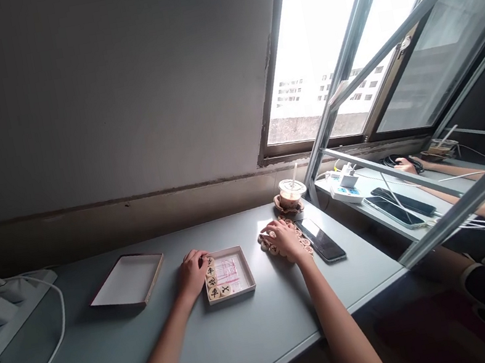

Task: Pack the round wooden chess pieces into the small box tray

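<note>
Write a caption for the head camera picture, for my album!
Left hand at a box holding some round pieces, right hand over more pieces near a phone and a drink.

On the desk [261,341], a power strip [24,301] lies at the far left. Right of it, nearer the back edge, is a box lid [125,280]. Next comes a box [238,293] holding 4 xiangqi pieces [212,282] along its left wall and 1 beside the frontmost, the left hand [192,273] at its back-left corner. Loose pieces [274,250] lie under the right hand [285,240], left of a smartphone [323,242] near the right edge. A cup [292,195] stands by the back-right corner.
</note>
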